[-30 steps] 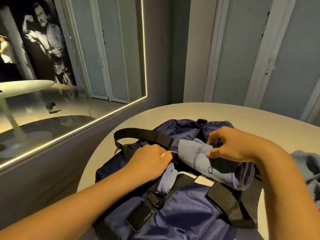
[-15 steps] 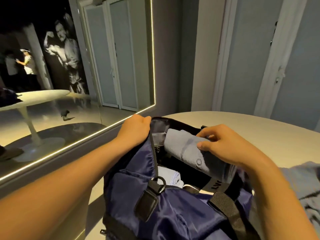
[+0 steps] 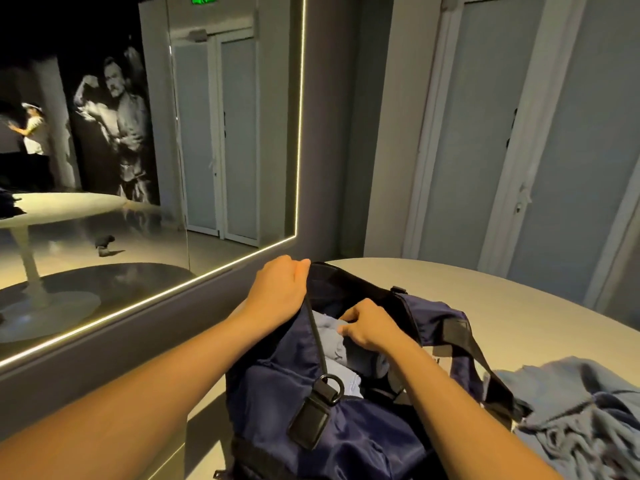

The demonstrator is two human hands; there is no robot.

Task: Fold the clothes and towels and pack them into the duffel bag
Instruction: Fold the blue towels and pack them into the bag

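Head view — left hand point(image 3: 277, 289) grips bag point(image 3: 273, 379) rim, right hand point(image 3: 372, 329) pinches cloth point(image 3: 329, 339) inside

Body in view: two bare forearms point(image 3: 166, 386), coming in from 8 and 5 o'clock, smooth, bare right to the frame edge. Same for left hand point(image 3: 277, 289) and right hand point(image 3: 372, 329).

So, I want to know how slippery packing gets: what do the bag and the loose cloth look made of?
Duffel bag: navy synthetic weave, probably nylon, going by its soft sheen and crisp creases. Loose cloth on the table: matt grey-blue, soft knit or terry perhaps; limp folds, no shine.
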